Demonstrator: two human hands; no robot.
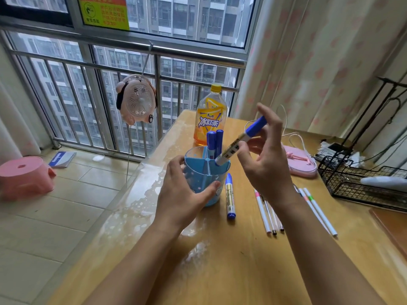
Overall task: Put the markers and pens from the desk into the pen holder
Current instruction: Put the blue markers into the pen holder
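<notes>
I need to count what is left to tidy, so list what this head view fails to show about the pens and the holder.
- Thin pens: the right hand and forearm cover their upper ends, so no sure count.
- Pen holder: the left hand hides its near-left wall; compartment contents below the rim are unseen.
- Held marker: label print too small to read.
- Wire basket: cut off by the right edge.

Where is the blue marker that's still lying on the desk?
In the head view, the blue marker lies flat on the desk, just right of the pen holder and left of the thin pens.
</notes>
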